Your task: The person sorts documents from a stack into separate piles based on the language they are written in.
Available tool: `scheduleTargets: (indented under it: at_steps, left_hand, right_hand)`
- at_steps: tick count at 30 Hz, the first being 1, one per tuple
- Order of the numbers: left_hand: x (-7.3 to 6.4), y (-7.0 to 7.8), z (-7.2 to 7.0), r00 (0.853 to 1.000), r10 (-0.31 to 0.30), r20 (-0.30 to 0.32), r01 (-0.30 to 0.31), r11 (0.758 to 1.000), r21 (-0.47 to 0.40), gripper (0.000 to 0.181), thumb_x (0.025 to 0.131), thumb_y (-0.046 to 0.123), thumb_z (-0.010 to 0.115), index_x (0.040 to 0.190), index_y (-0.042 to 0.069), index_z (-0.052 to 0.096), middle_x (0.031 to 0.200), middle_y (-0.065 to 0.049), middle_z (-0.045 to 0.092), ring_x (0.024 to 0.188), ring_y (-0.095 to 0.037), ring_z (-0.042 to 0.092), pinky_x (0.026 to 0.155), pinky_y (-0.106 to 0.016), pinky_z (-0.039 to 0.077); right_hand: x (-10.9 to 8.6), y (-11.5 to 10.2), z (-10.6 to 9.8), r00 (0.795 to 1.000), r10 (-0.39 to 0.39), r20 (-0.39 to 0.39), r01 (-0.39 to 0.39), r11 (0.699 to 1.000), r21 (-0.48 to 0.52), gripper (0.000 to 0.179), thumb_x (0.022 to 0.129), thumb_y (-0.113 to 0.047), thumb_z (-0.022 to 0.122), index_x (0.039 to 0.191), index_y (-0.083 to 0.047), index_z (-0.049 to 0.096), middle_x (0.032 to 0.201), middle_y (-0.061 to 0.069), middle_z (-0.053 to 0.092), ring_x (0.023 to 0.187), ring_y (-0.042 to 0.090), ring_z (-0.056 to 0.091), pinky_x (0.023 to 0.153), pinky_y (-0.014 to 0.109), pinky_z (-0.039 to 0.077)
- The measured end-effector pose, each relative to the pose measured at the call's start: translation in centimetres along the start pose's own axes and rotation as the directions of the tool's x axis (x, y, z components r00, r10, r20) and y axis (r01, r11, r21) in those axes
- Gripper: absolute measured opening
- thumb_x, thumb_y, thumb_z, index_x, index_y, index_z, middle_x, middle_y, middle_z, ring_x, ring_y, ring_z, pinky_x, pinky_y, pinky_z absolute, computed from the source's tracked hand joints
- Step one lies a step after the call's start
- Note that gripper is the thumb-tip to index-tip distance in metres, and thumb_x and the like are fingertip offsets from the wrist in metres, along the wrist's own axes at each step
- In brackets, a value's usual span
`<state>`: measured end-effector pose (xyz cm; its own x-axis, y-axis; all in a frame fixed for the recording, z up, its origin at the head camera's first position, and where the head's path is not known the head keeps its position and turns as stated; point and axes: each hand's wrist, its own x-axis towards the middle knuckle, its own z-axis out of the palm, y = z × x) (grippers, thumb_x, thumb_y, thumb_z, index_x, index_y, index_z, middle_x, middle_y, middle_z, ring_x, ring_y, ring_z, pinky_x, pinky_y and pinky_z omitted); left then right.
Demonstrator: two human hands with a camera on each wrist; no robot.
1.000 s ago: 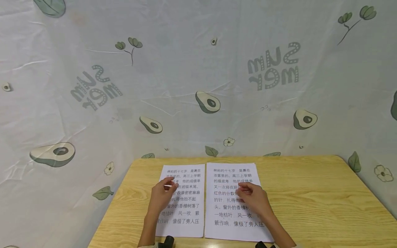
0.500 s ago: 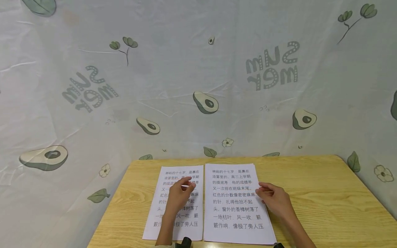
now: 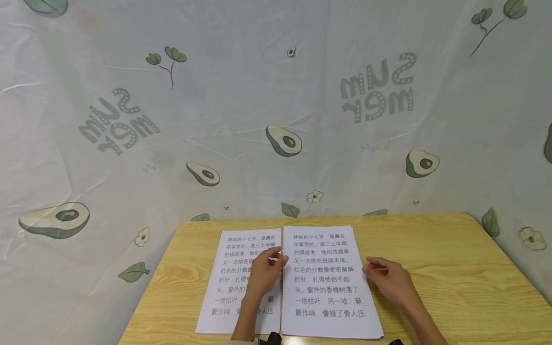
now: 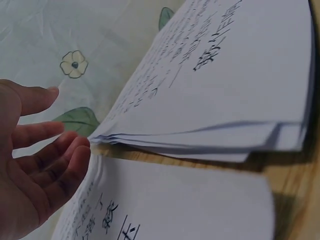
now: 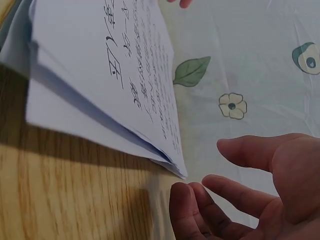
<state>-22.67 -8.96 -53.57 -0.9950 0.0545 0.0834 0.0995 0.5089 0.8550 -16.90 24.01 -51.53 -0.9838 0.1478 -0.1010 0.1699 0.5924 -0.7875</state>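
Observation:
Two stacks of white printed sheets lie side by side: the left stack (image 3: pixel 215 306) and the right stack (image 3: pixel 327 282), both with large black characters. My left hand (image 3: pixel 265 273) hovers over the right part of the left stack, close to the gap between the two. Its thumb and fingers (image 4: pixel 75 165) are apart and loosely bent in the left wrist view, with nothing between them. Beside the right edge of the right stack is my right hand (image 3: pixel 390 282), empty, its thumb apart from the loosely curved fingers. The right wrist view shows layered, slightly lifted sheet edges (image 5: pixel 90 110).
A light wood-grain table (image 3: pixel 453 287) carries both stacks. Behind it and at the sides hangs a pale cloth (image 3: pixel 241 105) printed with avocados, leaves and flowers. Dark wrist-camera parts (image 3: pixel 273 338) show at the bottom edge.
Both hands have moved right: the left across its stack toward the gap, the right from above the right stack to beside its edge. The head view has shifted slightly; the stacks look unchanged.

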Motion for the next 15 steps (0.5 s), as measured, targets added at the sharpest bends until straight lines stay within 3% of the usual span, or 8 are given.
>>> scheduleTargets:
  at_steps: [15]
  left_hand:
    - [0.0, -0.5, 1.2, 1.000, 0.004, -0.008, -0.004, 0.997, 0.078, 0.042, 0.098, 0.025, 0.078, 0.134, 0.003, 0.073, 0.107, -0.003, 0.071, 0.092, -0.011, 0.064, 0.075, -0.020, 0.054]
  right_hand:
    - [0.3, -0.1, 1.5, 0.999, -0.010, 0.038, 0.012, 0.999, -0.044, 0.052, 0.101, -0.023, 0.072, 0.140, 0.010, 0.064, 0.128, 0.027, 0.071, 0.109, 0.034, 0.072, 0.078, 0.031, 0.058]
